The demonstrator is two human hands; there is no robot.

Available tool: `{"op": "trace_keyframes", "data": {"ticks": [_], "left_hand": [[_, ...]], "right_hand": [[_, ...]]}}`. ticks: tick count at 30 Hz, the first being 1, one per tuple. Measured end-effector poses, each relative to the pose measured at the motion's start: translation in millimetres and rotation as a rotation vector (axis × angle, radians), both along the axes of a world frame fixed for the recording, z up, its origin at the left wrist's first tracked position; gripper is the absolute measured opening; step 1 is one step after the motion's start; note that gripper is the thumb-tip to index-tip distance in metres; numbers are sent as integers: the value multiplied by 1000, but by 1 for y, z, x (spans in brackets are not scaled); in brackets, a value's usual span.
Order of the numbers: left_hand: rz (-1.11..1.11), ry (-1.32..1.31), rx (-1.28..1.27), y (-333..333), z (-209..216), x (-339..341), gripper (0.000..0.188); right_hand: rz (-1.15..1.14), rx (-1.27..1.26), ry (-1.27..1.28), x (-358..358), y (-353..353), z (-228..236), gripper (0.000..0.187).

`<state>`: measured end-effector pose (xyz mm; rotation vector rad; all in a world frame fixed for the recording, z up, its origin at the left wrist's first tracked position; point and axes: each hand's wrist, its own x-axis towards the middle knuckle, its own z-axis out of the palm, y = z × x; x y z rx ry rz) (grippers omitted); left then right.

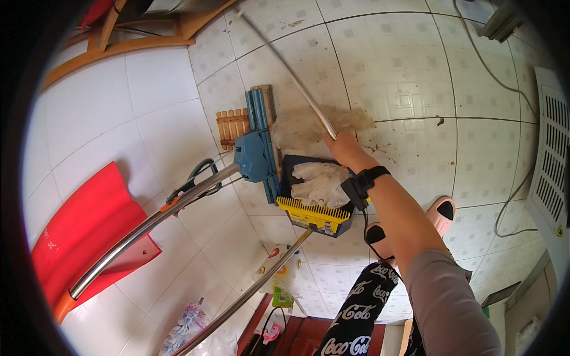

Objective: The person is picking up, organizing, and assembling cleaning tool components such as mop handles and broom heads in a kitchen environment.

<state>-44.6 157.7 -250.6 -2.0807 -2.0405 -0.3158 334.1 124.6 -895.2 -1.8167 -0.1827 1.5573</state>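
The person's right hand (350,152) has its fingers closed around a metal pole (291,72), near the pole's lower end; the pole slants away across the tiled floor (398,65) toward the upper left. The left hand is out of view, so the state of its fingers cannot be told. A black wristband (360,187) with a small device sits on the right wrist. A translucent plastic sheet (294,129) lies on the floor beside the hand. Just below the hand, a dark dustpan (333,228) with a yellow toothed edge holds a crumpled whitish bag (319,185). To its left, a blue mop head (253,157) is near a slatted wooden piece (232,127). A curved red panel (89,219) stands farther left, and dark debris (383,152) dots the tiles right of the sheet.
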Motion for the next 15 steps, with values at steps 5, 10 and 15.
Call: {"op": "trace_keyframes", "data": {"ticks": [5, 10, 15], "left_hand": [[12, 25, -32, 0, 14, -6, 46], [10, 19, -85, -1, 25, -20, 52], [-83, 3, -106, 0, 32, -24, 52]], "right_hand": [[126, 26, -101, 19, -16, 24, 50], [162, -66, -127, 44, -67, 52, 51], [444, 21, -403, 67, -163, 76, 47]]}}
